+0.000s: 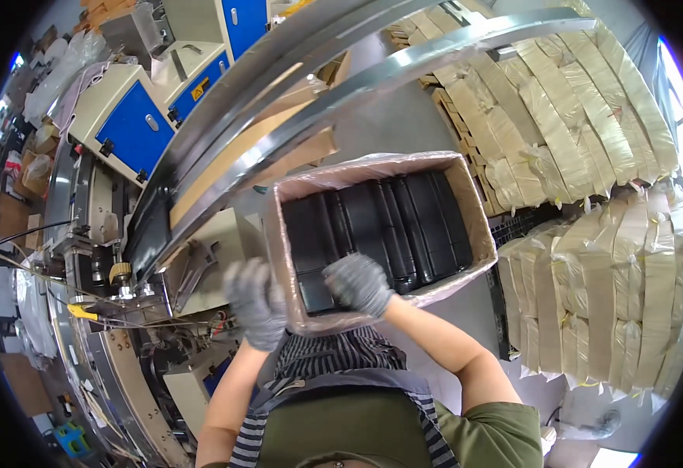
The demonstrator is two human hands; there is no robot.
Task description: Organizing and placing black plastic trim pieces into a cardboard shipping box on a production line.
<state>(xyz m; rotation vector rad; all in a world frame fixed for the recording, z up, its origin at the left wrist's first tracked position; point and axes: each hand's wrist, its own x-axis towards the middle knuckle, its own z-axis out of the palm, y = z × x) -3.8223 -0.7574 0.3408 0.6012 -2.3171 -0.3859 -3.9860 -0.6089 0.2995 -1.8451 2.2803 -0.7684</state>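
A cardboard box [481, 226] lined with clear plastic film stands in front of me. Rows of black flat packs [365, 222] fill it, some with shiny film-like edges. My right hand [359, 285], in a grey knitted glove, is over the near part of the packs, inside the near wall. Its fingers are curled together, and whatever they hold is hidden beneath them. My left hand [256, 304], gloved alike, is just outside the box's left wall. Motion smears its fingers, so their state cannot be made out.
A curved metal chute [341, 97] passes over the area beyond the box. At the left stands a machine with blue panels [132, 121] and a rail. On the right are tall stacks of film-wrapped cardboard [591, 288], the farther ones on a wooden pallet [462, 148].
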